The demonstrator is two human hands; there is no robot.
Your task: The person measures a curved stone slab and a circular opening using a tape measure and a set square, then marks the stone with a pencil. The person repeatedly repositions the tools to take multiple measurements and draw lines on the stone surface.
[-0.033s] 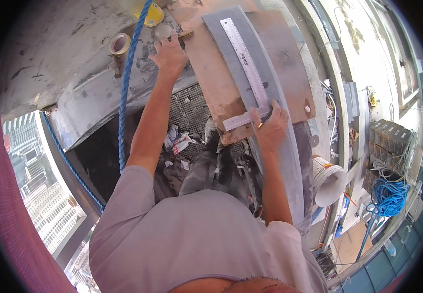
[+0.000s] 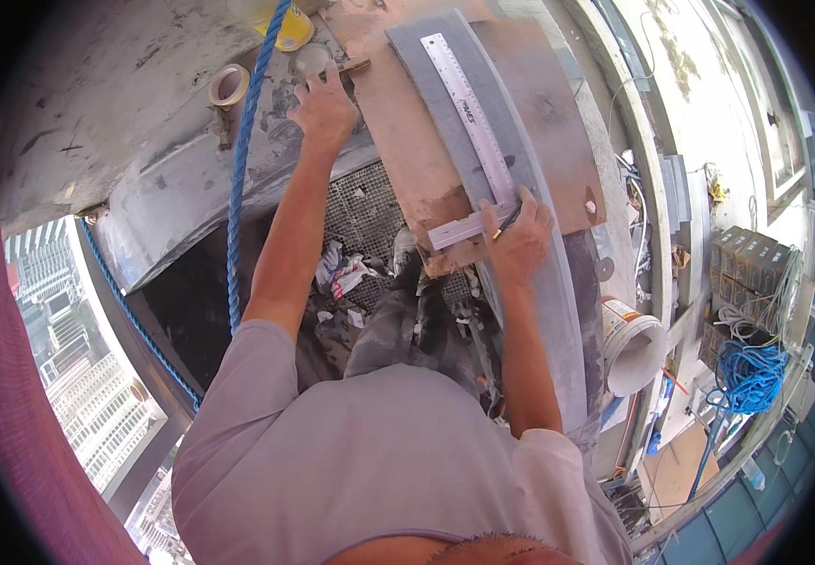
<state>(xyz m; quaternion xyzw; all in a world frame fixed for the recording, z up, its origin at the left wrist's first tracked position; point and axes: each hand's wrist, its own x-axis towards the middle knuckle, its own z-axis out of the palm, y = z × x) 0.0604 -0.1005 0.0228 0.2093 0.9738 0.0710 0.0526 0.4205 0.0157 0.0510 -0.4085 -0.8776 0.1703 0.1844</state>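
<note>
A metal try square [image 2: 471, 111] lies on a long grey slab [image 2: 426, 71], its blade along the slab and its short, pale stock crossing toward the slab's left edge. My right hand [image 2: 520, 243] rests at the square's corner. Its thumb and fingers close round a slim pencil-like stick [image 2: 499, 234] with a yellowish end. My left hand [image 2: 325, 111] is stretched out on the far left, fingers spread and holding nothing that I can see. Just beyond its fingertips are a small brownish bar [image 2: 355, 66] and a round, clear-looking container [image 2: 311, 60].
Under the slab lies a brown board [image 2: 548, 113]. A tape roll [image 2: 229, 85] and a yellow container [image 2: 294, 31] sit at the far left. A blue rope [image 2: 249, 141] hangs beside my left arm. On the right are a tipped white bucket [image 2: 635, 353] and coiled blue rope [image 2: 749, 377].
My right hand has shifted slightly at the square's corner, and the pencil-like stick shows more clearly. The left hand has moved very little.
</note>
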